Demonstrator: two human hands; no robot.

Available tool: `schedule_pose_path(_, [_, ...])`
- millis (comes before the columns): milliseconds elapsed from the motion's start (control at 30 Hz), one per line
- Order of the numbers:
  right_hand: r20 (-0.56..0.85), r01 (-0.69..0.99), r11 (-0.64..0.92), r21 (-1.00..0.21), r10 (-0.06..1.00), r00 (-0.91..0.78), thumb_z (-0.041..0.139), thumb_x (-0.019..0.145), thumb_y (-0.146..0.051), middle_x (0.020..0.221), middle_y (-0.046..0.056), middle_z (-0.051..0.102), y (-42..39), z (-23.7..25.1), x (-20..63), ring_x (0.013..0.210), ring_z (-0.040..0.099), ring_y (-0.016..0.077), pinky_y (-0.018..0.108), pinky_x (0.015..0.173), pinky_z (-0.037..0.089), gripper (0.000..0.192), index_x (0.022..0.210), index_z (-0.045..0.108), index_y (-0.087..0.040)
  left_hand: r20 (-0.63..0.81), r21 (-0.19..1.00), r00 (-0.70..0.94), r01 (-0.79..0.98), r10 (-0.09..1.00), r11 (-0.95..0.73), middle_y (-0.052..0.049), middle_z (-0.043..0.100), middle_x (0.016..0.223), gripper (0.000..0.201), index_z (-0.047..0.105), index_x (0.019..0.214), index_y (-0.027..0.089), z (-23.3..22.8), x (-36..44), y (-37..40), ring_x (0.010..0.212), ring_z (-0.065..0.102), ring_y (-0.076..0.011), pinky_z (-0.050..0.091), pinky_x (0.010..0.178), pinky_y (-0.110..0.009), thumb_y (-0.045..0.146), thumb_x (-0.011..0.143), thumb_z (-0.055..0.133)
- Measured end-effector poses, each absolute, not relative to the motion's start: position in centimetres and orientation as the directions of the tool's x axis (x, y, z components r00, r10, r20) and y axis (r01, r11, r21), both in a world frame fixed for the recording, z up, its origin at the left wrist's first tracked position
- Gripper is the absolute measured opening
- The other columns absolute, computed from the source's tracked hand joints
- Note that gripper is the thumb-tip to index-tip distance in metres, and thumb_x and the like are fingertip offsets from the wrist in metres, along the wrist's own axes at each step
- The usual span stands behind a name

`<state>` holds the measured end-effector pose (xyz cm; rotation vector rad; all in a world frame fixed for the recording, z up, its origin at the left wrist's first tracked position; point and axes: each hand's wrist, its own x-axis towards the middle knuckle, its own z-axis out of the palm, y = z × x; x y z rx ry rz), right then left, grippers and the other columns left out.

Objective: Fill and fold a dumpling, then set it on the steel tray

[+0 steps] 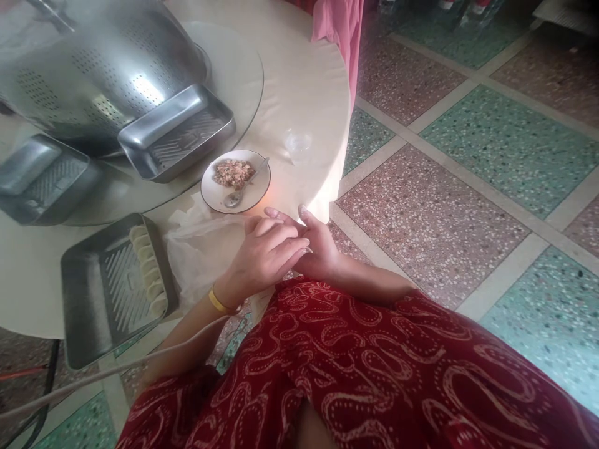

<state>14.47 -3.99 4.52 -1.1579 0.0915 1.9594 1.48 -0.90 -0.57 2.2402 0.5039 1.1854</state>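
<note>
My left hand (271, 249), with a yellow band at its wrist, lies across the palm of my right hand (321, 246), its fingers bent and close together. A small pale edge shows by its fingertips; whatever lies between the hands is hidden. My right hand is turned palm up, its thumb and a finger stretched apart, with whitish traces on the tips. Just beyond the hands stands a white dish (210, 187) with crumbly brown filling (233, 173) and a metal spoon (234, 198). A row of pale dumplings (148, 271) lines the right side of a metal tray (88, 299).
A large perforated metal pot (116, 68) stands on a glass turntable (234, 68). Two more metal trays, one by the pot (173, 134) and one farther left (42, 181), sit there. A clear plastic bag (187, 249) and clear cup (298, 146) are on the round table (299, 75).
</note>
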Motion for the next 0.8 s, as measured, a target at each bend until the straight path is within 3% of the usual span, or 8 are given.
schedule_pose_path(100, [-0.803, -0.759, -0.599, -0.255, 0.569, -0.179, 0.021, 0.100, -0.049, 0.085, 0.004, 0.066, -3.8, 5.0, 14.1, 0.063, 0.055, 0.0122, 0.021, 0.059, 0.050, 0.054, 0.120, 0.061, -0.018, 0.615, 0.628, 0.562, 0.076, 0.554, -0.774, -0.001, 0.067, 0.091, 0.004, 0.063, 0.095, 0.024, -0.3, 1.4, -0.9, 0.083, 0.055, -0.0199, 0.044, 0.078, -0.038, 0.023, 0.092, 0.060])
schedule_pose_path(267, [-0.802, -0.775, -0.577, -0.258, 0.575, -0.162, 0.030, 0.097, -0.056, 0.076, 0.002, 0.064, -3.7, 5.2, 14.1, 0.055, 0.049, 0.0124, 0.022, 0.051, 0.046, 0.052, 0.119, 0.062, -0.022, 0.596, 0.667, 0.505, 0.122, 0.625, -0.735, -0.003, 0.070, 0.096, 0.019, 0.061, 0.112, 0.020, -0.2, 0.9, -1.0, 0.086, 0.060, -0.0191, 0.048, 0.075, -0.039, 0.027, 0.094, 0.060])
schedule_pose_path(533, [-0.822, -0.796, -0.556, -0.240, 0.553, -0.138, 0.024, 0.097, -0.054, 0.081, 0.005, 0.066, -3.5, 5.2, 13.8, 0.065, 0.056, 0.0159, 0.026, 0.059, 0.051, 0.052, 0.106, 0.064, -0.022, 0.594, 0.628, 0.485, 0.217, 0.641, -0.747, -0.001, 0.070, 0.095, 0.001, 0.062, 0.093, 0.024, -0.6, 0.3, -1.8, 0.090, 0.063, -0.0196, 0.054, 0.078, -0.041, 0.025, 0.093, 0.062])
schedule_pose_path(800, [-0.822, -0.803, -0.551, -0.229, 0.551, -0.144, 0.020, 0.100, -0.050, 0.062, -0.003, 0.055, -3.5, 5.5, 13.8, 0.039, 0.026, 0.0090, 0.020, 0.037, 0.032, 0.052, 0.102, 0.063, -0.020, 0.623, 0.557, 0.509, 0.243, 0.594, -0.794, -0.002, 0.070, 0.088, 0.012, 0.061, 0.084, 0.022, -0.6, 0.7, -1.8, 0.087, 0.058, -0.0197, 0.051, 0.074, -0.038, 0.022, 0.095, 0.057])
